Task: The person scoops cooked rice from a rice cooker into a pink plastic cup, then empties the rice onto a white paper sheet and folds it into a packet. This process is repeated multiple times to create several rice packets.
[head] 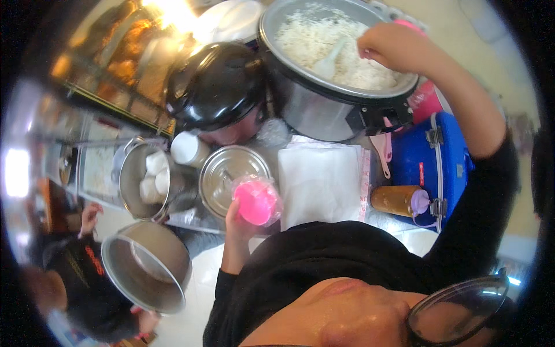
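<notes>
My left hand (240, 223) grips a small pink bowl (256, 203) with clear plastic film around it, over a round steel lid (230, 169). My right hand (388, 47) is above a large rice cooker (321, 115) full of cooked white rice (303, 39), its fingers curled; whether they hold something is unclear. A pale rice paddle (326, 65) rests in the rice, left of that hand. Something pink (409, 27) shows partly behind the hand. White paper sheets (321, 182) lie in a stack on the counter below the cooker.
Left are a black-lidded pot (217, 86), a white-lidded jar (186, 148), a steel pot (145, 191) with white bundles and a lit food display (125, 65). Right are a blue cooler box (418, 160), pink paddles (381, 152) and a squeeze bottle (392, 200). Another person (86, 282) holds a large empty pot (147, 264).
</notes>
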The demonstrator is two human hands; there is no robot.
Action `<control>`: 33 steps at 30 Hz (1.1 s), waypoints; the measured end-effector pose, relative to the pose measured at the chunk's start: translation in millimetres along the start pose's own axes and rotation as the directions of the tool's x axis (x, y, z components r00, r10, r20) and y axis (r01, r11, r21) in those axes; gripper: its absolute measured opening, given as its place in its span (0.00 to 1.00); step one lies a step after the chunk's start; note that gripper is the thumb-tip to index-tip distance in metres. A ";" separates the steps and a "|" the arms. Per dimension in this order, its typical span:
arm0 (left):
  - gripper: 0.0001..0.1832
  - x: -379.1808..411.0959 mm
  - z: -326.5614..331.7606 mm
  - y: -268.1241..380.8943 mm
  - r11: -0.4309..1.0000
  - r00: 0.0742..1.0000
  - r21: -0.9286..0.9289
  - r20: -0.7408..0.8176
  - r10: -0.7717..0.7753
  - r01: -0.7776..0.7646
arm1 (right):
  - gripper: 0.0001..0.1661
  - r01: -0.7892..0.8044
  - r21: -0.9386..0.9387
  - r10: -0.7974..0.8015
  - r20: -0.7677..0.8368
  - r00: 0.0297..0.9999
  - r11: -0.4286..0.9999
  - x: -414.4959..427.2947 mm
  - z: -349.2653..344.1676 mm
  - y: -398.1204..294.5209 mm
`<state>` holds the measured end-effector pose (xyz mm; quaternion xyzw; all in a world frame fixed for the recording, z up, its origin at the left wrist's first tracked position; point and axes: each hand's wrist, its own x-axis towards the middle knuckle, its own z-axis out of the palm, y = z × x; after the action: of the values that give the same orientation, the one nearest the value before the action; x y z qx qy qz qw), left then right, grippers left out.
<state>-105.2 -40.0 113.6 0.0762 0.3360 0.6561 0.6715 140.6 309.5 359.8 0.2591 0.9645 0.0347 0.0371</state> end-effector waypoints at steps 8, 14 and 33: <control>0.49 20.8 -1.5 18.0 0.980 0.972 -0.071 0.159 -0.172 0.185 | 0.15 0.108 -0.165 -0.046 0.340 0.939 0.980 96.6 99.6 69.6; 0.49 23.8 -36.1 12.7 0.993 0.989 -0.117 -0.141 -0.041 0.024 | 0.14 -0.033 -0.048 0.036 0.046 0.998 0.998 59.8 -4.3 14.2; 0.40 -58.7 -55.6 2.0 0.997 0.997 -0.027 0.011 0.072 -0.072 | 0.27 -0.776 -0.433 0.400 0.881 -0.255 0.459 -112.8 316.9 56.0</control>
<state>-132.4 -113.2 92.8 0.0831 0.3203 0.6839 0.6503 294.2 316.3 55.4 0.6599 0.4236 -0.2680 0.5597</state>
